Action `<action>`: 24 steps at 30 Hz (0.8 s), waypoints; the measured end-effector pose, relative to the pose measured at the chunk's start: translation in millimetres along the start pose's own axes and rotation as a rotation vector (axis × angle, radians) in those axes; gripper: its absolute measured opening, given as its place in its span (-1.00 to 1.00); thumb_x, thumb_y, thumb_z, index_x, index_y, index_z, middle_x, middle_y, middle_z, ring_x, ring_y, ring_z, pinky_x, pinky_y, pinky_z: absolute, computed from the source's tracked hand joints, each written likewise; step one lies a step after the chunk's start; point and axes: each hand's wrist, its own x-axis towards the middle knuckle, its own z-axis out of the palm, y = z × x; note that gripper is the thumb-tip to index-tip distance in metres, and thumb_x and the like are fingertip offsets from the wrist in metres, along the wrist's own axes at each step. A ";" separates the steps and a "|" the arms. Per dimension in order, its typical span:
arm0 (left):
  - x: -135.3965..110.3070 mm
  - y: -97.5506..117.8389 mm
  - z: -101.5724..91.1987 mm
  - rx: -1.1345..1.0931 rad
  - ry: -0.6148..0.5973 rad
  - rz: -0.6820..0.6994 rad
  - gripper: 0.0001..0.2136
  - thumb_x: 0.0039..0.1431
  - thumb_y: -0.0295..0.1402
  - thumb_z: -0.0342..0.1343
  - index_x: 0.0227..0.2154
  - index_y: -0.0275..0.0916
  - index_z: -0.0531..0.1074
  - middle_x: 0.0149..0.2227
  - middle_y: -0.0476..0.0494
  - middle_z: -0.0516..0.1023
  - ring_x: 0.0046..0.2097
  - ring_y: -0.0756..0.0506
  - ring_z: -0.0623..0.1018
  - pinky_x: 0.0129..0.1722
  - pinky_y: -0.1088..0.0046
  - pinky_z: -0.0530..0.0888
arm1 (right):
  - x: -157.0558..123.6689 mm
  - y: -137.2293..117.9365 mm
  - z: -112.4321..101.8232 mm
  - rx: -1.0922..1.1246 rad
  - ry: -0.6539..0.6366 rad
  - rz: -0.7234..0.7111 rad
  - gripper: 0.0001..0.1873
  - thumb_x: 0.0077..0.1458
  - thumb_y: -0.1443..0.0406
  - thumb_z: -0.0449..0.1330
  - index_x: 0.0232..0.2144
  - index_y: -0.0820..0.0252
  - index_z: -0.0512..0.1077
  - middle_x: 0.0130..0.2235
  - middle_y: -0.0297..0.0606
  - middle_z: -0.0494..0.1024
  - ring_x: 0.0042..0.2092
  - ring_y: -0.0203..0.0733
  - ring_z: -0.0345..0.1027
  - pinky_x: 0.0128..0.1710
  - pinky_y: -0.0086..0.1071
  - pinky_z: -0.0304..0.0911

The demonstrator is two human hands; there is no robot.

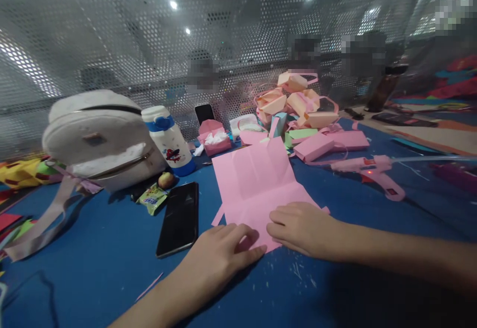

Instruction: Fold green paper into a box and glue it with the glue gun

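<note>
A creased sheet of pink paper (pixel 257 169) lies before me, its far half bent upward and its near half low over the blue table. At its near left edge is my left hand (pixel 227 248), fingers curled and thumb along the border, gripping the paper. My right hand (pixel 301 226) has its fingers pressed together on the near right part of the same sheet; its thumb is hidden. A narrow pink strip (pixel 218 215) sticks out from under the left side. To the right lies a pink glue gun (pixel 376 173) with a small red light lit and a glue stick in its back.
A black phone (pixel 179 218), a green snack packet (pixel 152 199), a bottle (pixel 169 141) and a white backpack (pixel 100 139) stand or lie leftward. Folded paper baskets (pixel 298 104) are piled behind the sheet, near a pink tissue box (pixel 216 141). A perforated metal panel (pixel 238 20) rises at the back.
</note>
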 end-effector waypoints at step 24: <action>-28.5 -8.7 -5.6 0.064 -0.066 0.146 -0.58 0.36 -0.50 -0.25 0.15 -0.18 0.34 0.05 -0.31 0.48 -0.16 -0.19 0.50 -0.31 0.26 0.57 | -54.9 -14.1 -4.3 -0.197 0.232 0.033 -0.65 0.15 0.46 0.08 -0.01 0.30 0.45 -0.29 -0.14 0.52 -0.29 -0.10 0.24 -0.23 -0.20 0.10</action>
